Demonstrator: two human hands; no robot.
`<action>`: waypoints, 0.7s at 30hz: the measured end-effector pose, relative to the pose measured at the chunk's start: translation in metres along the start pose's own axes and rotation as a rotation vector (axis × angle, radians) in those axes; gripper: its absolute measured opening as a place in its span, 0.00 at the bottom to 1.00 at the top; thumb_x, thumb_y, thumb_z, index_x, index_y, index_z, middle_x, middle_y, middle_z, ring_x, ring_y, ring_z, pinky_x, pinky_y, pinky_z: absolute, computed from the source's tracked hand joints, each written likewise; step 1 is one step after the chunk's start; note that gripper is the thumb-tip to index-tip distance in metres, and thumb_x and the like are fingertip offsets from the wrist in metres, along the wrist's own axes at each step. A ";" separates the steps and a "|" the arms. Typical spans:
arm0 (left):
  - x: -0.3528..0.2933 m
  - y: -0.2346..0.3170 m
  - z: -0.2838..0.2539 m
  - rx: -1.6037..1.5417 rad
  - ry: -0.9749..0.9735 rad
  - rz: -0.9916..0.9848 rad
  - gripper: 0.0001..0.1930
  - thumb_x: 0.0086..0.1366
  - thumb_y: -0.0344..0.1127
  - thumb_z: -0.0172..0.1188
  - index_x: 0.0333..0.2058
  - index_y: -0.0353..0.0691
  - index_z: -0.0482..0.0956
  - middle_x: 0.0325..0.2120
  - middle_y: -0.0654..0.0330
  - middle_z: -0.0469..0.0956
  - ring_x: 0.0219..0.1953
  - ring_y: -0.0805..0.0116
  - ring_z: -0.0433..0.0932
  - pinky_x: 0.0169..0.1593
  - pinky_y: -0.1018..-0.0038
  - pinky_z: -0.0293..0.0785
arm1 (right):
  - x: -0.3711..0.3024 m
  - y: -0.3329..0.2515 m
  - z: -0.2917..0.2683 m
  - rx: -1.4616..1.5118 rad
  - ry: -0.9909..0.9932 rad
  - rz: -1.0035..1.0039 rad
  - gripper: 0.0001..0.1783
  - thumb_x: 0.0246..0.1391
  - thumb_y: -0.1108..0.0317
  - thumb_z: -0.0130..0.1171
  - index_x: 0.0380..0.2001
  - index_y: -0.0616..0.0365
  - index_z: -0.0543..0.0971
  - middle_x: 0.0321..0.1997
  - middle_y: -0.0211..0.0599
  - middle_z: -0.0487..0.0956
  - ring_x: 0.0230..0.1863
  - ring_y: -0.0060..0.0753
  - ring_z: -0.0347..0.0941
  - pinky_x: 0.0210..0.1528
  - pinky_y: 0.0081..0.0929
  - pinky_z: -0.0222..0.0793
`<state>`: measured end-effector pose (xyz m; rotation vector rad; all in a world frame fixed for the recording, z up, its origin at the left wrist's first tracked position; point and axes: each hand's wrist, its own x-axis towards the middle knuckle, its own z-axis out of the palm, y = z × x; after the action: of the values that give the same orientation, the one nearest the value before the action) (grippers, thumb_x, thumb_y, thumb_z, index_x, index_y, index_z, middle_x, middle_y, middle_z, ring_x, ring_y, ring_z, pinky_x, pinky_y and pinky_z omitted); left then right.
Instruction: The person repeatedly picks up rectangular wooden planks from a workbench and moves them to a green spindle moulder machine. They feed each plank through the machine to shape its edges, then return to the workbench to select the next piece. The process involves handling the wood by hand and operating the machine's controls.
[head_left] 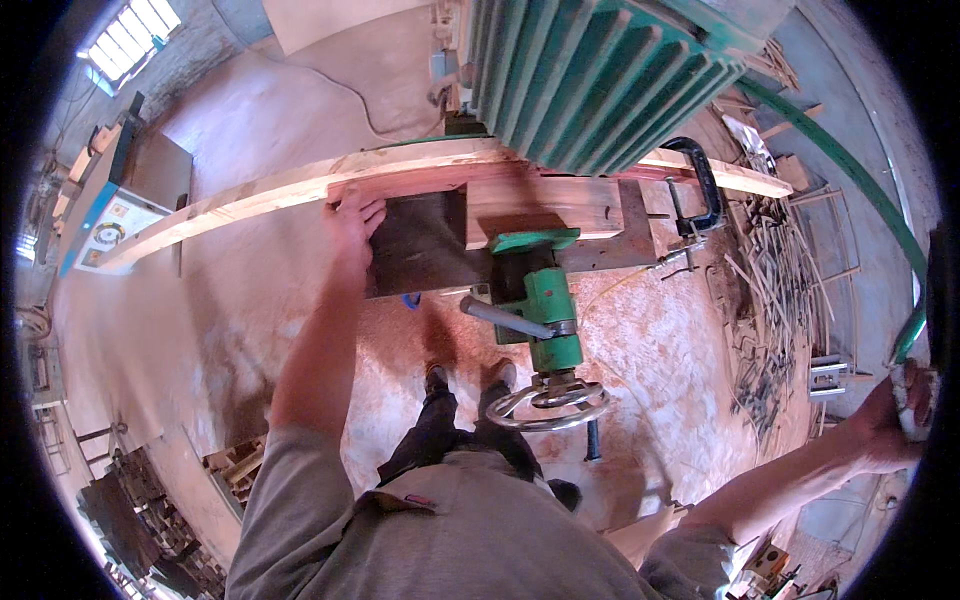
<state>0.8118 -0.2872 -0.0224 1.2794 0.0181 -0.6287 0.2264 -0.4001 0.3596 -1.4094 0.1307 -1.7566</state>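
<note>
My left hand point(355, 215) is closed on the left end of a reddish wooden piece point(415, 181), its fingers curled. This piece lies along a long pale wooden strip point(240, 193), above a dark metal machine table point(415, 245). Beside it, a thick pale wood block point(590, 208) sits under a green screw clamp point(552, 300) with a grey lever and a chrome handwheel point(550, 405). Far to the right, my right hand point(900, 415) grips the end of a long curved green lever point(850, 155). A ribbed green machine housing point(600, 85) hides the middle of the wood.
A black C-clamp point(708, 185) holds the strip's right part. Thin wood offcuts point(785, 290) are heaped on the right. A grey cabinet with a dial point(125, 215) stands at left. Wood pieces point(150, 520) are stacked lower left. Sawdust covers the floor point(660, 350).
</note>
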 end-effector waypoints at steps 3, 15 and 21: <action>0.004 -0.004 -0.005 0.031 -0.048 0.013 0.23 0.62 0.40 0.54 0.48 0.34 0.56 0.37 0.44 0.74 0.37 0.53 0.79 0.39 0.63 0.79 | -0.030 0.011 0.011 0.011 0.292 -0.044 0.23 0.42 0.45 0.55 0.15 0.50 0.61 0.16 0.29 0.57 0.21 0.31 0.54 0.32 0.35 0.50; -0.008 0.007 0.004 0.029 -0.043 0.015 0.22 0.63 0.41 0.52 0.49 0.34 0.59 0.38 0.44 0.74 0.38 0.54 0.78 0.39 0.65 0.79 | -0.115 0.045 0.009 0.145 0.410 -0.097 0.19 0.30 0.52 0.65 0.20 0.50 0.69 0.19 0.24 0.58 0.26 0.31 0.54 0.36 0.33 0.51; 0.004 0.000 -0.008 0.033 -0.057 -0.007 0.22 0.64 0.41 0.51 0.50 0.34 0.59 0.38 0.44 0.75 0.39 0.55 0.78 0.40 0.64 0.78 | -0.147 0.058 -0.003 0.079 0.391 -0.073 0.19 0.34 0.54 0.69 0.25 0.49 0.72 0.23 0.25 0.61 0.30 0.32 0.57 0.42 0.33 0.52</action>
<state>0.8181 -0.2819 -0.0262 1.2935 -0.0344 -0.6738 0.2552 -0.3402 0.2161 -1.0129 0.2175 -2.0590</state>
